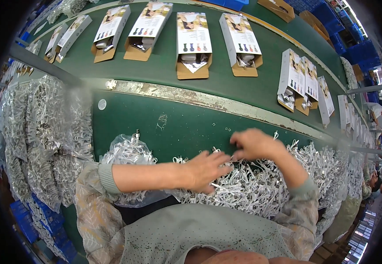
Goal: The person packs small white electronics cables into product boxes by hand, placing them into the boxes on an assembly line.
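Observation:
A wide heap of short white cables (248, 189) lies along the near edge of the green bench. My left hand (206, 170) reaches across from the left, palm down, fingers spread on the heap's left part. Just to its right and slightly farther away, my right hand (256, 143) hovers over the heap's far edge. Its fingers are bent and a little blurred, with a gap between the finger and thumb tips and no cable visible in them. A clear plastic bag of white cables (129, 152) sits beyond my left forearm.
Open white boxes (193, 39) with brown flaps stand in a row on the green conveyor (156, 72), behind a worn metal rail (173, 93). Bagged cable bundles (46, 132) pile up at left. Blue crates (360, 55) and other people appear far right.

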Demonstrator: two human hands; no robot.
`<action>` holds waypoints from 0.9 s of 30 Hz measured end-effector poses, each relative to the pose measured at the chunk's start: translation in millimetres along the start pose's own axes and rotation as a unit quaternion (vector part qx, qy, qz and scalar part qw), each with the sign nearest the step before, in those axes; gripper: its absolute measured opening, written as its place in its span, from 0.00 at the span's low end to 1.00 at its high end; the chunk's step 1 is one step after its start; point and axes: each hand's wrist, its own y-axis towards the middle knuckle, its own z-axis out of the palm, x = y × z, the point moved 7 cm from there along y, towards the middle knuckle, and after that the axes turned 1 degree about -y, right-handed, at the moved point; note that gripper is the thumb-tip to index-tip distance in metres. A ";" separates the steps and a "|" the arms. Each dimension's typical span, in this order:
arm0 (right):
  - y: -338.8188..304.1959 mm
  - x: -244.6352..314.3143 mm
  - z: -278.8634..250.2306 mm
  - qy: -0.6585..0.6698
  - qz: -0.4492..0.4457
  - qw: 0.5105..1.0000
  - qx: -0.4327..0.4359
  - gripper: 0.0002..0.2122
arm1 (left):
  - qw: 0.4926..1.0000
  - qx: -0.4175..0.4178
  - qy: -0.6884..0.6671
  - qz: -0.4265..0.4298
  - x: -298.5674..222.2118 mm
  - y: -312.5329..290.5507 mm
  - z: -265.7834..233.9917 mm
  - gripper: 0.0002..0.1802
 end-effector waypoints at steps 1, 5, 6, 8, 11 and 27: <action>-6.7 5.9 21.4 0.018 0.007 0.999 0.025 0.22 | 1.000 0.014 0.014 0.001 0.5 -5.9 9.9 0.41; 4.9 7.9 43.0 0.058 -0.018 0.993 -0.106 0.11 | 0.995 -0.001 0.063 -0.073 47.9 -18.7 -3.3 0.27; 8.1 4.3 32.1 0.105 -0.004 0.984 -0.144 0.09 | 0.990 -0.077 0.082 -0.084 64.5 -25.2 -17.6 0.18; 9.1 4.2 6.1 0.130 0.015 0.961 -0.245 0.07 | 0.974 -0.111 0.072 -0.184 103.4 -41.2 -40.4 0.13; 15.5 8.3 -11.9 0.344 0.045 0.914 -0.210 0.07 | 0.949 -0.165 -0.034 -0.265 138.5 -74.8 -68.7 0.07; 186.3 -25.4 -97.3 0.510 0.117 0.767 -0.370 0.08 | 0.676 -0.453 -0.456 -0.360 202.4 -126.1 -80.8 0.10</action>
